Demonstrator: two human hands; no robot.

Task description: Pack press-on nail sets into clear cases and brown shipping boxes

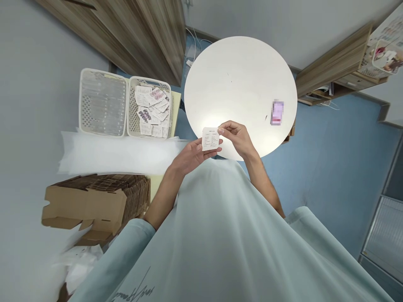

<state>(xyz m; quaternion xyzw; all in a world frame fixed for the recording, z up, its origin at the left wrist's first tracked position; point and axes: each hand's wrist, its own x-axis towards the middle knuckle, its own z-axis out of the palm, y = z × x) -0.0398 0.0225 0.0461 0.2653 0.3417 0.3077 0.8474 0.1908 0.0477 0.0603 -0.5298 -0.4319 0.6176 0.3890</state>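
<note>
A small white printed card (210,139) with rounded corners and columns of text is held up near the front edge of the round white table (241,79). My left hand (192,154) supports it from the left, thumb at its edge and fingers behind it. At the card's upper right corner, my right hand (236,136) pinches it between thumb and fingers. Both hands are closed on this one card. Its back side is hidden from me.
On the left, one white basket (81,102) holds clear plastic pieces and another white basket (128,107) holds many printed cards. White sheets (122,155) and folded cardboard boxes (85,205) lie nearer. A blurred purple item (277,112) rests on the table's right side.
</note>
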